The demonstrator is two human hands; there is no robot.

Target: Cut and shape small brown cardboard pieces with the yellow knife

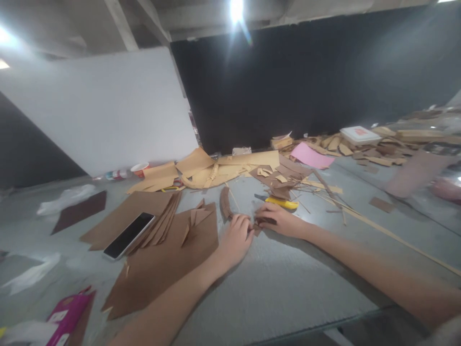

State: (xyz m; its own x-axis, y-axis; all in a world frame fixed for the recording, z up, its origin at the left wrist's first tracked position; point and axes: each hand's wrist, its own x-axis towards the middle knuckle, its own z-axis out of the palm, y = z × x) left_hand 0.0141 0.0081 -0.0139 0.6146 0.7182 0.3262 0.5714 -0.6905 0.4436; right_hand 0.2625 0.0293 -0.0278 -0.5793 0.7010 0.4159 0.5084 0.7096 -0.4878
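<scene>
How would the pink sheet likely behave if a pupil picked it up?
The pink sheet would probably flex, since it already lies curved. It also looks thin, so it is likely light for its size.

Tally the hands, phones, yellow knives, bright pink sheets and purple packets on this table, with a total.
Hands: 2 (left hand, right hand)
Phone: 1
Yellow knife: 1
Bright pink sheet: 1
Purple packet: 1
Total: 6
</scene>
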